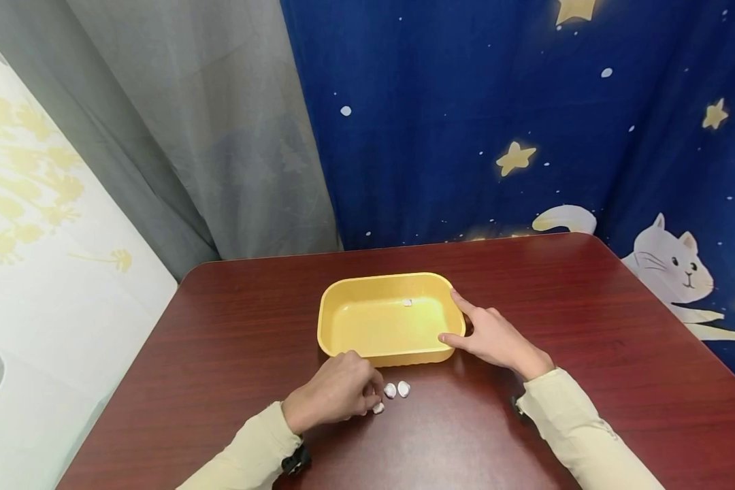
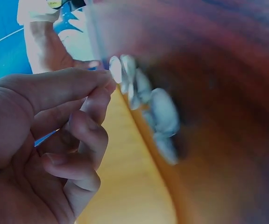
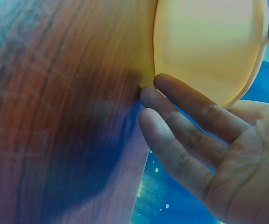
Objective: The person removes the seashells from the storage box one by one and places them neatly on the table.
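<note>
My left hand (image 1: 338,390) is at the front of a yellow plastic basin (image 1: 380,358). Its thumb and forefinger pinch a small white shell (image 2: 116,69) at their tips, while the other fingers curl loosely. Just right of these fingertips, more white shells (image 1: 403,388) lie on the table. One small white piece (image 1: 407,303) sits inside the basin, towards the far wall. My right hand (image 1: 496,335) holds the basin's right end, its thumb over the rim. In the right wrist view, the fingers (image 3: 174,156) of this hand stretch along the basin's outside.
The dark red wooden table (image 1: 245,327) runs back to a grey curtain (image 1: 245,136) and a blue curtain (image 1: 465,136) printed with stars and a cat. A white patterned surface (image 1: 67,272) borders the table on the left.
</note>
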Available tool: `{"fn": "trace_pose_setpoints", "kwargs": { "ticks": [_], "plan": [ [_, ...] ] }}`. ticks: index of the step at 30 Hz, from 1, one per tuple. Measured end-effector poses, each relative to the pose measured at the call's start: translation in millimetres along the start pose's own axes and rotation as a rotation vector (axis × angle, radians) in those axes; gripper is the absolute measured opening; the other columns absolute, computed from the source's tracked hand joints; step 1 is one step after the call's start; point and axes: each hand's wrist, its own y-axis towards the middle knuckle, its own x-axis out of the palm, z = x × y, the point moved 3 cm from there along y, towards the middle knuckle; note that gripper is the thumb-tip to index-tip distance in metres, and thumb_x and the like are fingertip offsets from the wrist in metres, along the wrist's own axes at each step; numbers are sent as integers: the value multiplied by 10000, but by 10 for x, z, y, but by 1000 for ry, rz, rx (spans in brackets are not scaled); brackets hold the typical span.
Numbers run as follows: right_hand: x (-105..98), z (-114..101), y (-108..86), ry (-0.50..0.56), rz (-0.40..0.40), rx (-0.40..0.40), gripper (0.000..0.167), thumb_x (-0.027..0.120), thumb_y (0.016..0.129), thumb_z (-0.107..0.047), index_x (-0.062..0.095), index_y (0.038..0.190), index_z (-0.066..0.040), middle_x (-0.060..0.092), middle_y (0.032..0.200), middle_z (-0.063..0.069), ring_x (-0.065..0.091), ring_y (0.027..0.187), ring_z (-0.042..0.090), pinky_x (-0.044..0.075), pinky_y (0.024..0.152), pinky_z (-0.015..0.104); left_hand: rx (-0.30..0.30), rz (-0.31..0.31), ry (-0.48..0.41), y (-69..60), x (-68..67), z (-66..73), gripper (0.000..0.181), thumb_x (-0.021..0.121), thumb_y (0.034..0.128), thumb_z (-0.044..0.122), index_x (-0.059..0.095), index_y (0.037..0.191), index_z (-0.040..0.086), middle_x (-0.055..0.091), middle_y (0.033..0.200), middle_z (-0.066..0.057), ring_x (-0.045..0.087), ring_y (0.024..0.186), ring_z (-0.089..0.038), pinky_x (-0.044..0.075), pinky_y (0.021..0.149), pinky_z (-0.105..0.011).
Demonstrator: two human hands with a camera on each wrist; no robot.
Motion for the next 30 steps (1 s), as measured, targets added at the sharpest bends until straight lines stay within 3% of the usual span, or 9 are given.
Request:
{"fn": "trace_pose_setpoints", "kwargs": {
  "ticks": [4,14,22,30],
  "plan": [
    [20,10,6,1,-7,0,959,705,863,-545,288,1572,-52,602,1388,237,657,1111,285,514,965,488,8,16,-53,23,-136,-2,92,783,808,167,763,742,228,659,579,168,492,526,128,428,573,-111],
    [4,13,12,-7,-6,-8,957,704,866,-546,294,1569,-42,645,1325,235,660,1016,239,521,914,453,-12,162,-173,150,-510,-97,83,781,821,132,762,762,186,635,622,125,500,597,52,445,591,-132],
    [1,4,2,1,-8,2,945,709,870,-528,293,1571,-50,630,1348,234,659,1052,255,521,943,475,-54,161,-282,390,-641,-209,82,750,856,126,758,785,167,685,673,88,557,614,31,473,599,-157],
    [-10,-12,8,0,-8,13,942,718,867,-514,292,1572,-56,656,1308,222,649,991,231,521,915,445,-73,130,-235,737,-786,-247,63,747,861,145,764,809,175,714,711,66,586,645,4,483,645,-168]
  ]
}}
